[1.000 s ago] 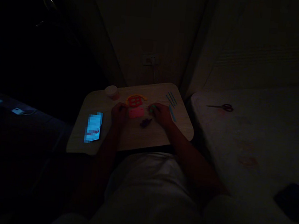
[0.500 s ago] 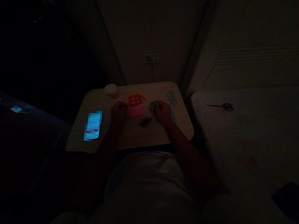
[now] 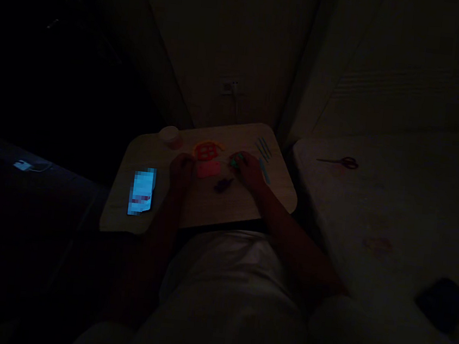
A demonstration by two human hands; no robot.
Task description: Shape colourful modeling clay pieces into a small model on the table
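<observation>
The light is very dim. My right hand (image 3: 251,171) is closed around a green lump (image 3: 236,160) that looks like modelling clay, over the right half of the small table (image 3: 209,211). To the left, my left hand (image 3: 181,169) has its fingers curled beside a flat pink rectangular piece (image 3: 208,170); what they hold, if anything, is hidden. Behind the pink piece lies a red window-like frame (image 3: 206,151), with a yellow-orange beaded arc (image 3: 216,144) curving over it. A dark purple piece (image 3: 223,185) rests between my hands, nearer to me.
A lidded tub (image 3: 170,137) stands at the back left, and a lit phone (image 3: 141,191) lies front left. Thin blue-green sticks (image 3: 263,149) and a blue strip (image 3: 264,171) lie at the right. Scissors (image 3: 348,162) rest on the pale surface beyond. A wall socket (image 3: 229,87) holds a plug.
The view has shifted slightly and grown darker. Both hands keep nearly the same places, the right one still on the green lump.
</observation>
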